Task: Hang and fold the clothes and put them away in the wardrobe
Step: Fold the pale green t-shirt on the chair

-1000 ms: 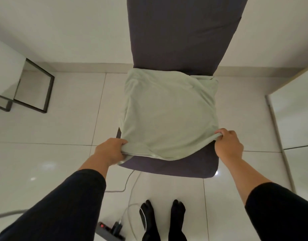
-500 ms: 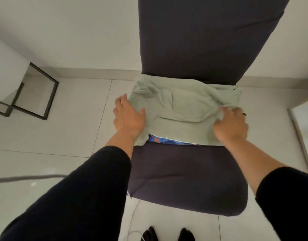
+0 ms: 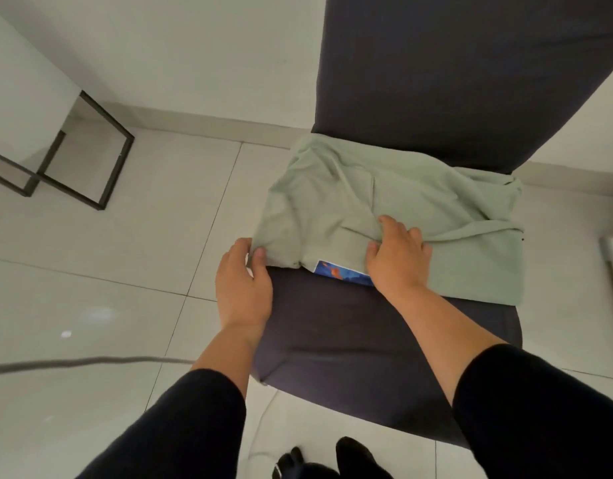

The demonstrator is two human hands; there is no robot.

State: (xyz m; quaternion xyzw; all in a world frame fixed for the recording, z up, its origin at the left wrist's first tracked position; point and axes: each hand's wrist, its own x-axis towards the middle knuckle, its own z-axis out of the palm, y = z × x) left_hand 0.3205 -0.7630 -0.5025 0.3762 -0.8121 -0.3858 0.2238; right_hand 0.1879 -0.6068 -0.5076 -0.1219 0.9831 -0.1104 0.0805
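Shirt (image 3: 395,209) lies half folded on chair (image 3: 384,340); left hand (image 3: 244,281) pinches its corner, right hand (image 3: 398,257) presses flat, open; wardrobe step remains.

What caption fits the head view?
Both hands fold a pale green cotton shirt on a dark upholstered chair.

Left hand (image 3: 243,281) now back at garment (image 3: 384,216) corner, pinching.

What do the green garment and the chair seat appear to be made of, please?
The green garment looks like soft matte knit, probably cotton jersey: it creases and drapes limply. The chair seat looks like dark woven upholstery, matte and taut over padding.
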